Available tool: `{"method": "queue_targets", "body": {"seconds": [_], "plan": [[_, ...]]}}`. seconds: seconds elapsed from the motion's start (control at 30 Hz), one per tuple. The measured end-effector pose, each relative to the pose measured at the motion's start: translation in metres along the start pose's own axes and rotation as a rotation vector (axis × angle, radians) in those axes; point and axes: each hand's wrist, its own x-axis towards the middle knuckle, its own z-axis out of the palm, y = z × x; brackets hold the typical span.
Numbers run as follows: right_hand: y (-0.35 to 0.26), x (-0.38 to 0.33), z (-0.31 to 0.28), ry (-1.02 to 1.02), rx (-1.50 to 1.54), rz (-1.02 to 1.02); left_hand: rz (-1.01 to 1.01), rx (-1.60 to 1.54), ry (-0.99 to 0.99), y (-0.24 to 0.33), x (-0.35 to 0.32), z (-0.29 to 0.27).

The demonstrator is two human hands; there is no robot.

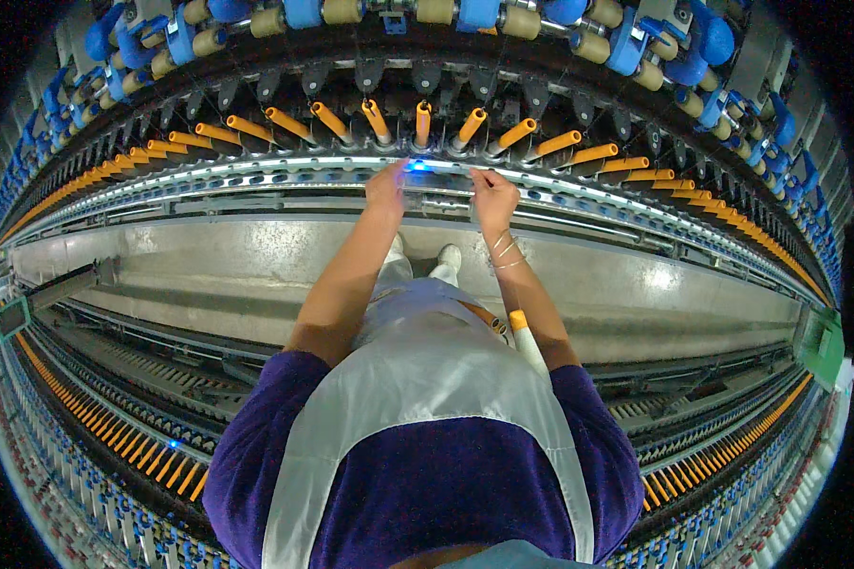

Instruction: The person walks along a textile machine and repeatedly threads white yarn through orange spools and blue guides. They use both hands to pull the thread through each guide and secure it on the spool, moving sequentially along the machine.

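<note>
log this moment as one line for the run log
left hand at lit rail | right hand pinched beside it | orange bobbins above | contents unclear

Head camera, looking down, close overhead

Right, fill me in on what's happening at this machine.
A person in a purple shirt and pale grey apron stands at a long spinning frame. Both hands are raised to its shiny metal rail, just below the row of orange bobbin tubes. The left hand is beside a small blue light; the right hand has its fingers pinched together, though what it pinches is too fine to see.
</note>
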Motion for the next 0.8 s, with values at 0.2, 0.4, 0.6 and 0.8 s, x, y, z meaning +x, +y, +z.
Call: {"method": "queue_targets", "body": {"seconds": [0.2, 0.4, 0.6, 0.8], "plan": [[-0.045, 0.001, 0.000, -0.117, -0.069, -0.104, 0.123, 0.218, 0.054, 0.060, -0.049, 0.036], [-0.087, 0.004, -0.002, -0.217, -0.276, -0.484, 0.529, 0.231, -0.149, 0.123, -0.086, 0.073], [-0.085, -0.044, -0.029, -0.166, 0.040, -0.019, 0.327, 0.158, -0.030, 0.060, -0.048, 0.055], [-0.115, -0.027, -0.036, -0.101, -0.130, -0.311, 0.625, 0.733, 0.044, -0.016, 0.009, 0.021]]}}
